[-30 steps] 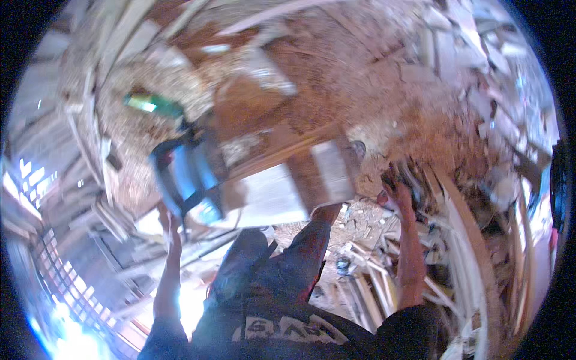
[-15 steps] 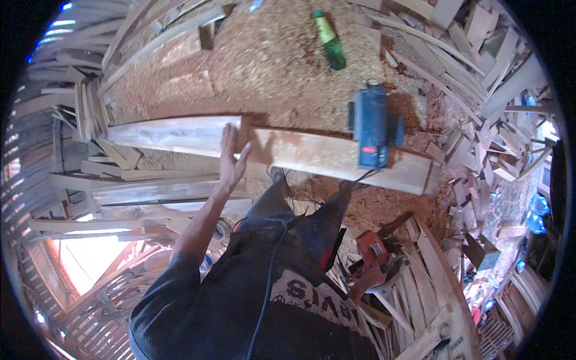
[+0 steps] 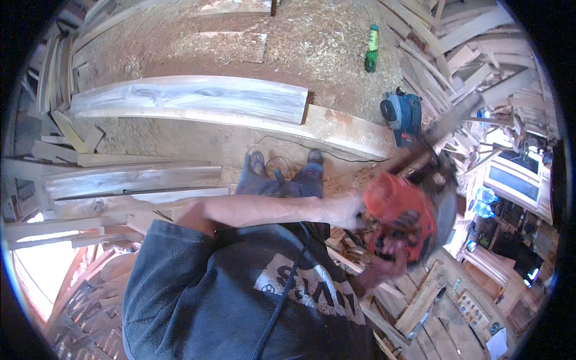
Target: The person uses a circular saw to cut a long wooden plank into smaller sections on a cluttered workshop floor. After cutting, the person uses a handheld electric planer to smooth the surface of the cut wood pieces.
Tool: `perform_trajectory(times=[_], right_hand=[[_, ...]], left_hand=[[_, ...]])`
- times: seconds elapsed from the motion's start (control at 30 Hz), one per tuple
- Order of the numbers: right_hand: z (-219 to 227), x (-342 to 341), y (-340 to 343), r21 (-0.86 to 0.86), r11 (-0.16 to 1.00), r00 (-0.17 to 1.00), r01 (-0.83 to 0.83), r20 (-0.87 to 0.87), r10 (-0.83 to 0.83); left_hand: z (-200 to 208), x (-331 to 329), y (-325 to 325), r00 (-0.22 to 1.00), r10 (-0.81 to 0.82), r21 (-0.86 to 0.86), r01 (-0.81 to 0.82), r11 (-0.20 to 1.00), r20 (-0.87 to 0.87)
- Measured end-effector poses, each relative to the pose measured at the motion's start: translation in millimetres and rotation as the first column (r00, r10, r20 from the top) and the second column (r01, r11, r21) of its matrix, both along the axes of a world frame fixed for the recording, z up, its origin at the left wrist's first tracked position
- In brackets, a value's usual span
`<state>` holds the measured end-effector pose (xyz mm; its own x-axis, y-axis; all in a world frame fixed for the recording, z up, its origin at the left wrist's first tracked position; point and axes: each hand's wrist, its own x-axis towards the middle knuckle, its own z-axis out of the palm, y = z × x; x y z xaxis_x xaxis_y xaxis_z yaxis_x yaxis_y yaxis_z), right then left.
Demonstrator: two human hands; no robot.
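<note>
A red chainsaw [image 3: 401, 215], smeared by motion, is held up at my right side with its bar slanting up and away to the right. My left hand [image 3: 347, 210] reaches across my body and is closed at the saw's front end, its fingertips partly hidden. Lower down, my right hand [image 3: 390, 262] grips the saw's rear part. Beyond my feet a greyish weathered board [image 3: 198, 99] lies on top of a longer pale plank [image 3: 354, 131]. A blue electric planer [image 3: 405, 117] rests at the plank's right end, its dark cord trailing toward my feet.
Sawdust and shavings cover the ground, where a green bottle [image 3: 372, 49] lies. Offcuts [image 3: 465, 63] are piled at the right. More boards [image 3: 135, 180] lie at my left. A wooden slatted surface [image 3: 441, 321] stands at lower right, close to the saw.
My left hand has left the board and swung right to the chainsaw. The saw has risen from low at my right, and my view has shifted. The planer now sits at the plank's end.
</note>
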<state>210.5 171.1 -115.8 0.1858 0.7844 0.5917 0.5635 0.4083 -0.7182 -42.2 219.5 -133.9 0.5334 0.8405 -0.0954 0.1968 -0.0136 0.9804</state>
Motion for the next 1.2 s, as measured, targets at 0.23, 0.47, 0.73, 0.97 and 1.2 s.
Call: perform_trajectory(times=[0.23, 0.47, 0.73, 0.97, 1.2], right_hand=[[65.5, -175.0, 79.7, -0.456, 0.690, 0.776, -0.562, -0.580, 0.249], [65.0, -206.7, 185.8, -0.775, 0.217, 0.667, -0.594, -0.323, 0.671], [45.6, -232.3, 251.0, -0.872, -0.065, 0.196, -0.486, -0.181, 0.964], [39.6, -254.2, 269.4, -0.892, -0.051, 0.035, -0.449, -0.075, 0.997], [54.6, -301.9, 276.7, -0.926, -0.002, -0.119, -0.377, 0.046, 0.992]], left_hand=[[-75.2, -69.3, 10.7, 0.666, 0.730, 0.397, -0.717, 0.572, 0.152], [-153.3, -66.2, -6.4, 0.781, 0.620, -0.018, -0.623, 0.782, -0.074], [-193.1, -32.1, -88.4, -0.065, 0.946, -0.349, -0.920, -0.181, -0.318], [-114.7, -60.1, 20.7, -0.460, 0.860, -0.347, -0.787, -0.510, -0.220], [-107.0, -67.0, 48.9, -0.536, 0.754, -0.207, -0.745, -0.634, -0.379]])
